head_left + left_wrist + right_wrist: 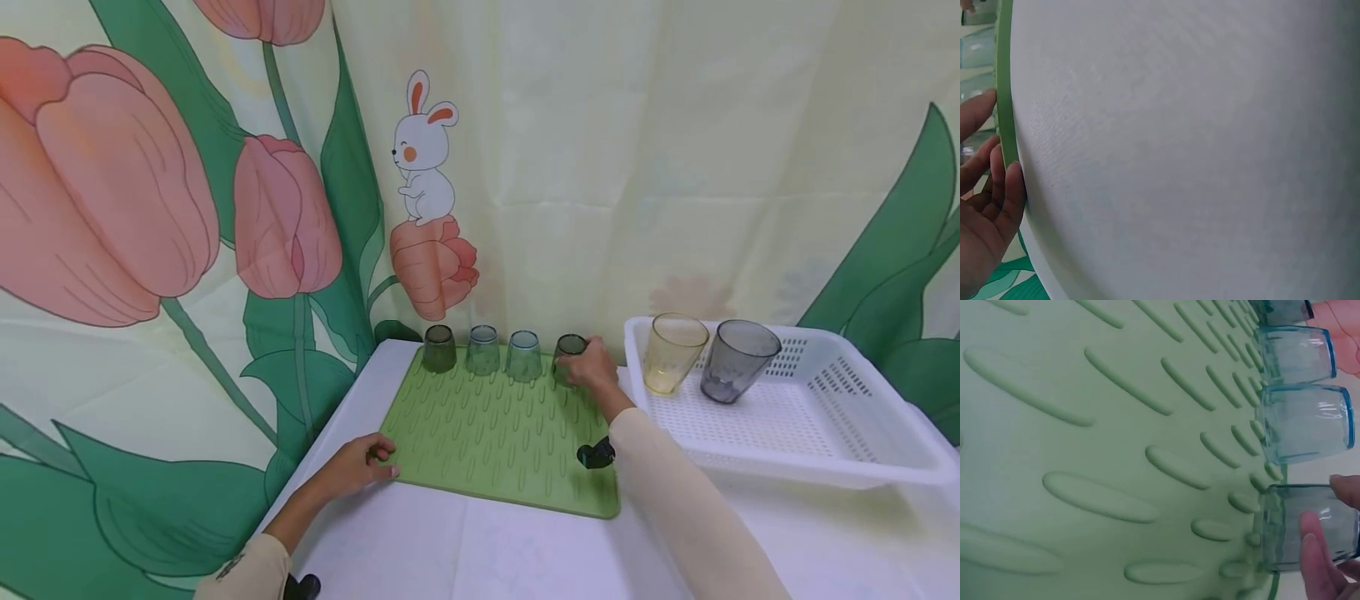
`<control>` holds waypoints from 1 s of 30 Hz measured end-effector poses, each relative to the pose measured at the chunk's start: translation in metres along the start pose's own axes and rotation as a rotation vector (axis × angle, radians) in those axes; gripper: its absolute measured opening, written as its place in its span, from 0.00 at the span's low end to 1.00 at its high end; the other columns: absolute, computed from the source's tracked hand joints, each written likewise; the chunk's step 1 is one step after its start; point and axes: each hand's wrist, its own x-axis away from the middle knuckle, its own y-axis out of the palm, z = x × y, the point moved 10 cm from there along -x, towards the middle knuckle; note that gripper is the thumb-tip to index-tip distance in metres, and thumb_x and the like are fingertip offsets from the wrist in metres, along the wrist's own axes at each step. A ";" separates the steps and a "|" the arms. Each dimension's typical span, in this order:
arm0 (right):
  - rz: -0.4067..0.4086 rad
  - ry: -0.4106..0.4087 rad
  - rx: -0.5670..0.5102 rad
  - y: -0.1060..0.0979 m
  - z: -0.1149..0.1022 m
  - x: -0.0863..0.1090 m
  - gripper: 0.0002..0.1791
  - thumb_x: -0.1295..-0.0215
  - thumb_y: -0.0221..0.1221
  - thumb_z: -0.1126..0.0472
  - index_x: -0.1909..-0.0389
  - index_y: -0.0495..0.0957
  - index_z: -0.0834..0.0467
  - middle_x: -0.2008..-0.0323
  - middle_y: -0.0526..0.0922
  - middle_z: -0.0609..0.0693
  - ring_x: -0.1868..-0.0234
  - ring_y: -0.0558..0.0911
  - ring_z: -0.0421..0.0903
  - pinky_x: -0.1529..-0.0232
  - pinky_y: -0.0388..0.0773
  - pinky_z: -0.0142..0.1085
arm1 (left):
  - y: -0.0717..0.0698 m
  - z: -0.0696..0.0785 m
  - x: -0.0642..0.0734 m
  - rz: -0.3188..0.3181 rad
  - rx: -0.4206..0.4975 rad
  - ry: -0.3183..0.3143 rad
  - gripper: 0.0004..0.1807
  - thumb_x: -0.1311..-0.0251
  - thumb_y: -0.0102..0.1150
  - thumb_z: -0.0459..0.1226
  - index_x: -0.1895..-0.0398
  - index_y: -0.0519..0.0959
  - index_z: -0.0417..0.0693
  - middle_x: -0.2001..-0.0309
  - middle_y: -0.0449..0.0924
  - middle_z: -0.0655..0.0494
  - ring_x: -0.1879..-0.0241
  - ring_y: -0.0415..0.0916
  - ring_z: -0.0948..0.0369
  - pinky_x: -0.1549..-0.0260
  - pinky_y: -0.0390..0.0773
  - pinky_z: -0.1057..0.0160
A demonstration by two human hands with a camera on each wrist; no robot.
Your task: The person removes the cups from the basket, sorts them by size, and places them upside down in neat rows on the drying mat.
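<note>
A ribbed green drying mat point(502, 433) lies on the white-covered table. Along its back edge stands a row of small glasses: a dark glass point(439, 349) at the left, a blue-rimmed glass point(483, 351), another blue-rimmed glass point(523, 357), and a grey glass point(1294, 528) at the right end. My right hand point(592, 367) grips the grey glass by its side, which partly hides it in the head view; the glass stands on the mat. At the mat's front left edge, my left hand point(354, 465) rests with loosely bent fingers touching the rim.
Right of the mat is a white perforated basket point(892, 442). It holds a yellow tumbler point(673, 354) and a larger grey tumbler point(738, 360), both toward its left end. A printed curtain point(562, 167) with tulips and a rabbit hangs close behind the table.
</note>
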 end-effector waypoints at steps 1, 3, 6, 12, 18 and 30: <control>-0.004 -0.001 0.028 -0.001 -0.001 0.000 0.48 0.36 0.66 0.48 0.25 0.53 0.64 0.72 0.86 0.55 0.72 0.84 0.49 0.61 0.77 0.44 | 0.000 0.000 0.000 0.000 -0.004 0.000 0.19 0.43 0.71 0.38 0.51 0.79 0.39 0.60 0.78 0.52 0.63 0.71 0.59 0.66 0.73 0.66; -0.007 -0.006 0.073 -0.002 -0.002 0.001 0.49 0.37 0.67 0.47 0.25 0.53 0.65 0.76 0.84 0.52 0.74 0.83 0.48 0.66 0.75 0.42 | 0.000 0.001 -0.001 0.002 -0.010 -0.002 0.19 0.43 0.71 0.38 0.51 0.79 0.40 0.60 0.78 0.52 0.63 0.71 0.59 0.66 0.73 0.65; -0.019 -0.015 0.089 -0.002 -0.003 0.001 0.51 0.38 0.68 0.47 0.25 0.52 0.66 0.69 0.86 0.56 0.75 0.84 0.48 0.66 0.77 0.42 | 0.001 0.000 -0.002 0.001 -0.015 -0.006 0.19 0.43 0.71 0.38 0.51 0.79 0.40 0.60 0.78 0.52 0.63 0.71 0.59 0.66 0.73 0.65; -0.105 -0.061 0.065 0.002 -0.017 0.012 0.54 0.38 0.68 0.47 0.25 0.45 0.68 0.46 0.80 0.68 0.63 0.88 0.55 0.59 0.80 0.43 | 0.000 0.000 -0.001 -0.006 -0.034 -0.008 0.19 0.44 0.72 0.38 0.51 0.79 0.39 0.61 0.78 0.53 0.62 0.71 0.59 0.66 0.74 0.65; -0.143 -0.078 0.125 -0.004 -0.036 0.027 0.58 0.40 0.69 0.44 0.27 0.43 0.70 0.49 0.80 0.71 0.65 0.89 0.55 0.61 0.81 0.44 | 0.001 0.002 -0.003 -0.009 -0.049 -0.009 0.19 0.44 0.73 0.37 0.52 0.80 0.40 0.61 0.77 0.53 0.62 0.71 0.59 0.65 0.74 0.64; -0.193 -0.095 0.036 -0.036 -0.037 0.038 0.59 0.40 0.69 0.45 0.21 0.41 0.62 0.37 0.72 0.72 0.66 0.88 0.50 0.66 0.81 0.35 | 0.003 0.010 -0.004 -0.035 -0.043 0.003 0.19 0.43 0.72 0.37 0.52 0.79 0.38 0.62 0.77 0.52 0.63 0.72 0.59 0.67 0.75 0.65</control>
